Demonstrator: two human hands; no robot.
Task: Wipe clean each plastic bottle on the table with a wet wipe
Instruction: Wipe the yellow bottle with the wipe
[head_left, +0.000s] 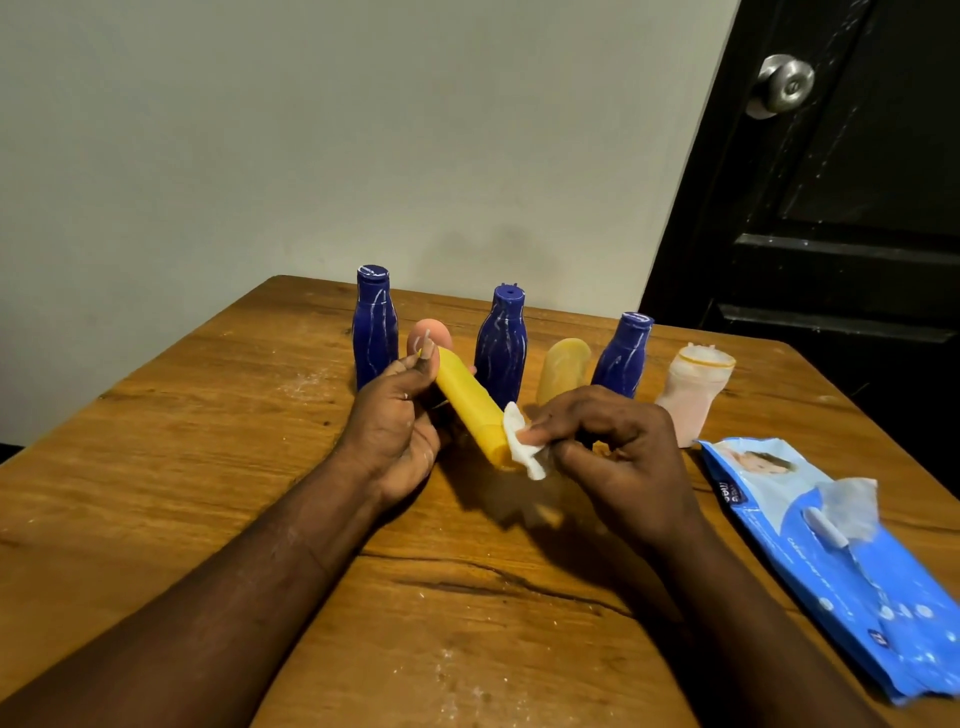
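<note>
The left hand (395, 426) is gripping the upper end of a yellow bottle (467, 405), fingers curled round it, holding it tilted over the middle of the wooden table (208, 467) with its lower end pointing toward five o'clock. The right hand (613, 457) is pinching a white wet wipe (522, 441) against that lower end. A row of bottles (501, 348) is standing at twelve o'clock, and the blue wipes pack (841, 561) is lying at three o'clock

A worn brown wooden tabletop (208, 467) with a dark crack fills the lower frame. Behind it is a plain pale wall (311, 130). At upper right stands a black panelled door (857, 208) with a round silver metal knob (784, 83).
</note>
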